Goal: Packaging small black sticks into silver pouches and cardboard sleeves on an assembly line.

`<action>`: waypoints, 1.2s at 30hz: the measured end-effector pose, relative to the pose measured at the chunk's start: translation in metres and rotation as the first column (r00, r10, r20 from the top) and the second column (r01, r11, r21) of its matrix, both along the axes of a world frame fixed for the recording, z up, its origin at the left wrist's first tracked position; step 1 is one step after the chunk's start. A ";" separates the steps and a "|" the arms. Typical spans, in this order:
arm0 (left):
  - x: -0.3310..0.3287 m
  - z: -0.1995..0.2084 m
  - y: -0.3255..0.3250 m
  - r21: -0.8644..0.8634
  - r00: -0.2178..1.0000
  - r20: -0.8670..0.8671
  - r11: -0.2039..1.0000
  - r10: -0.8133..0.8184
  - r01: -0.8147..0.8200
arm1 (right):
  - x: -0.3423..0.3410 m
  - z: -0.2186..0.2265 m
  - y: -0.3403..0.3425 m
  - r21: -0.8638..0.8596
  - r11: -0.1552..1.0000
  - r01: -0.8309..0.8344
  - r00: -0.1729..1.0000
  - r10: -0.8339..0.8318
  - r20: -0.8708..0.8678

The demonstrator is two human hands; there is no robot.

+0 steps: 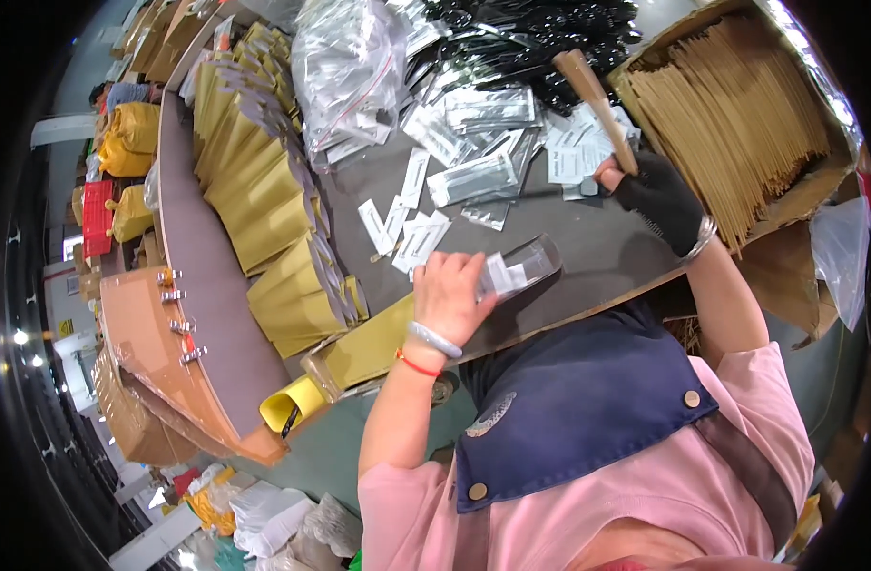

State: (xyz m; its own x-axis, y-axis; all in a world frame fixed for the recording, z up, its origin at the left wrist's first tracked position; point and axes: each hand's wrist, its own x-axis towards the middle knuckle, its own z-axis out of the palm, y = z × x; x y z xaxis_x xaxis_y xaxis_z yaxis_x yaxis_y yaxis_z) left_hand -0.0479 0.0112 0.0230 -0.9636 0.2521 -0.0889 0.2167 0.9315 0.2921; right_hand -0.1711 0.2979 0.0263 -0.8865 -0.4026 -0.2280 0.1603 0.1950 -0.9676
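My left hand [450, 290], with a grey bangle and a red cord at the wrist, grips one end of a clear plastic box [540, 259] with white packets inside. It is held low over the near edge of the dark table. On the right, my right hand [659, 205] wears a black fingerless glove and is closed around a narrow brown cardboard piece [587, 86], tilted upward to the left. White printed packets [421, 238] lie beyond my left hand. Clear sachets [473, 179] are heaped farther back, between the two hands.
An open carton [635, 81] of tightly stacked brown cardboard pieces [740, 114] stands at right. Folded gold cartons [254, 209] line the left side. A bulging clear bag [350, 71] and black glossy items [540, 38] occupy the back. An orange-brown board [159, 352] with metal clips stands at left.
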 end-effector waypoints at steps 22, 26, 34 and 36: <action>0.071 -0.012 -0.037 0.126 0.977 -0.086 0.975 0.193 -0.182 | 0.046 -0.057 -0.040 0.739 0.580 -0.344 0.453 0.791 -0.410; 0.047 -0.026 -0.013 0.220 0.974 -0.123 0.962 0.191 -0.161 | 0.059 -0.056 -0.092 0.504 0.771 -0.390 0.377 0.633 -0.676; 0.038 -0.036 0.003 0.032 0.988 -0.137 0.997 0.072 -0.069 | 0.074 -0.068 -0.089 0.317 0.815 -0.484 0.685 0.579 -0.442; 0.040 -0.020 0.003 0.074 0.995 -0.017 0.992 0.103 -0.102 | 0.068 -0.052 -0.080 0.335 0.866 -0.370 0.698 0.497 -0.515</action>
